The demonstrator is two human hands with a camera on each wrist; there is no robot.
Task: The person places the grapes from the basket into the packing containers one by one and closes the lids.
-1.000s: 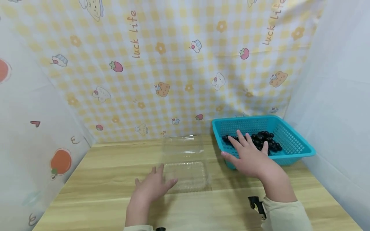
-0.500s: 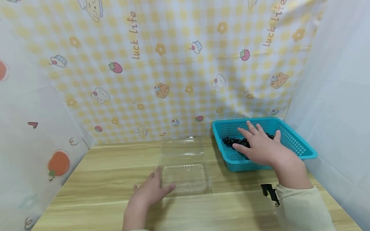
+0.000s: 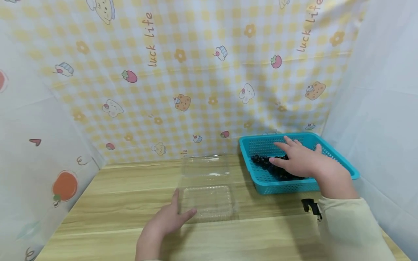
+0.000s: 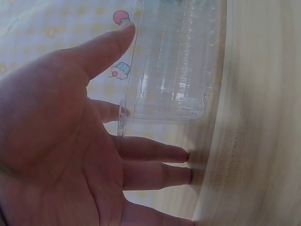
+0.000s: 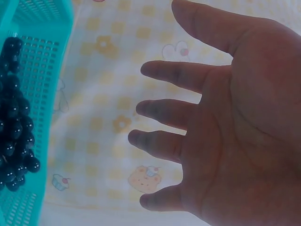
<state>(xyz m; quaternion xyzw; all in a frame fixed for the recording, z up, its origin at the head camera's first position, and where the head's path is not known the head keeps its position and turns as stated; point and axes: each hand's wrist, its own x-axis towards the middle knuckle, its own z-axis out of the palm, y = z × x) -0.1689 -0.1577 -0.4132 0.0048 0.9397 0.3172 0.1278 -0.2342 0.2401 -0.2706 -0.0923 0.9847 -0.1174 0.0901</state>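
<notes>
Grapes [image 3: 269,167] in basket [image 3: 277,188]; right grip [image 3: 302,159] above

Brown lettering [image 3: 150,35] on the yellow-and-white checked cloth [image 3: 202,81] reads "luck life" twice: above the rectangular turquoise plastic basket [image 3: 277,188] and farther left.
</notes>
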